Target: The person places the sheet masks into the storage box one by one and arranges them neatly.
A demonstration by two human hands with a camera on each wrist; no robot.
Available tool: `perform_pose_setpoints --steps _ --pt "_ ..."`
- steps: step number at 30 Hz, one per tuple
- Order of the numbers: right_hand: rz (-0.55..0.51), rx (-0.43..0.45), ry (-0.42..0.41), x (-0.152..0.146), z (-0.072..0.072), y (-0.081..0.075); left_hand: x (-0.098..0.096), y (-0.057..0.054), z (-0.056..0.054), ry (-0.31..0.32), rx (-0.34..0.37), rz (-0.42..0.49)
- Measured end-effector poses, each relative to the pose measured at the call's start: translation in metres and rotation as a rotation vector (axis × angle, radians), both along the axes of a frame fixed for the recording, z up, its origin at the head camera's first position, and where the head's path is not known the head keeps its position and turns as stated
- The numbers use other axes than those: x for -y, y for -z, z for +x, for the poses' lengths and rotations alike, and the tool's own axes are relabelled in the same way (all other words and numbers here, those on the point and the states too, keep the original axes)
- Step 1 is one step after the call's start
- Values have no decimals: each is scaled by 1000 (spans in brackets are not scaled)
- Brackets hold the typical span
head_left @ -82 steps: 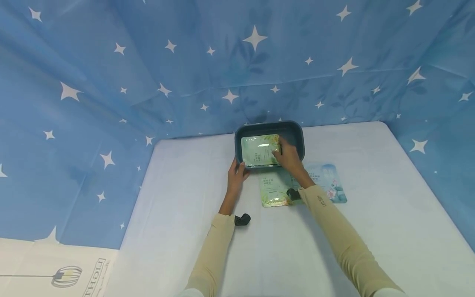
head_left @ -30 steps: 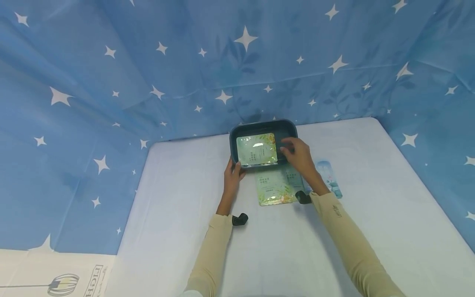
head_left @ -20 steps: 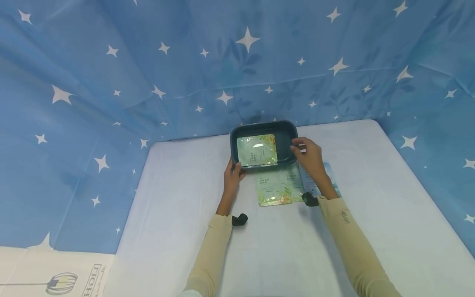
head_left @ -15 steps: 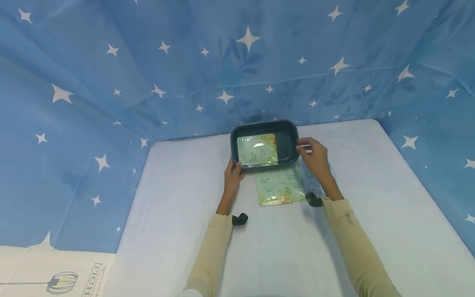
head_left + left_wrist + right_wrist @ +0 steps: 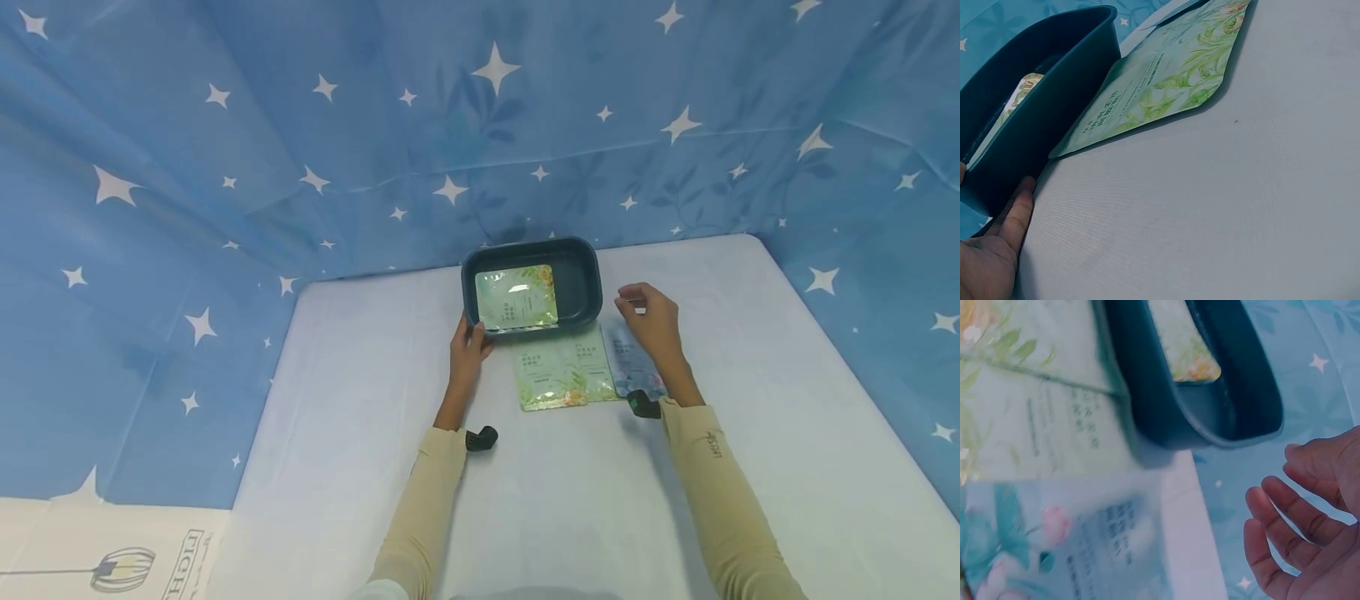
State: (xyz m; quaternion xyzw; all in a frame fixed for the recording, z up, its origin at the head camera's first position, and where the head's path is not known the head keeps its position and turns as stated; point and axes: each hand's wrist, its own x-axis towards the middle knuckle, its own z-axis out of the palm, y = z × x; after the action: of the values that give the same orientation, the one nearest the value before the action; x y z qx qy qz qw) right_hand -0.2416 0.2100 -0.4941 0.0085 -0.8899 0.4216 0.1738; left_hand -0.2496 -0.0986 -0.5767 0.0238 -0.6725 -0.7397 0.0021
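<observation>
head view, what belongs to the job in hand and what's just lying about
Likely the job: tray, held by left hand; green packet inside; two green packets and blue packet on the table.
Just background: starry backdrop; printed cloth, lower left.

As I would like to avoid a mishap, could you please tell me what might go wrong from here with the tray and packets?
First, the left green packet on the table overlaps the right green packet, so lifting one might drag the other. Second, only the left hand holds the tray, near one corner, so a bump could pivot it. Third, both green packets lie close to its near wall, so sliding it nearer could crumple them.
</observation>
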Motion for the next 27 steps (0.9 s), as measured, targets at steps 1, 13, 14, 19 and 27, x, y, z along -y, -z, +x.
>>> perform_pose_setpoints --steps 1,13,14,19,27 --pt "5 7 8 -1 1 2 0 0 0 0 0 2" --pt "51 128 73 -24 17 21 2 -18 10 17 12 38" --pt "61 153 84 -26 19 23 2 -20 11 22 16 42" --pt "88 268 134 -37 29 28 3 -24 12 40 26 37" --pt "110 327 199 -51 37 37 3 -25 11 42 18 41"
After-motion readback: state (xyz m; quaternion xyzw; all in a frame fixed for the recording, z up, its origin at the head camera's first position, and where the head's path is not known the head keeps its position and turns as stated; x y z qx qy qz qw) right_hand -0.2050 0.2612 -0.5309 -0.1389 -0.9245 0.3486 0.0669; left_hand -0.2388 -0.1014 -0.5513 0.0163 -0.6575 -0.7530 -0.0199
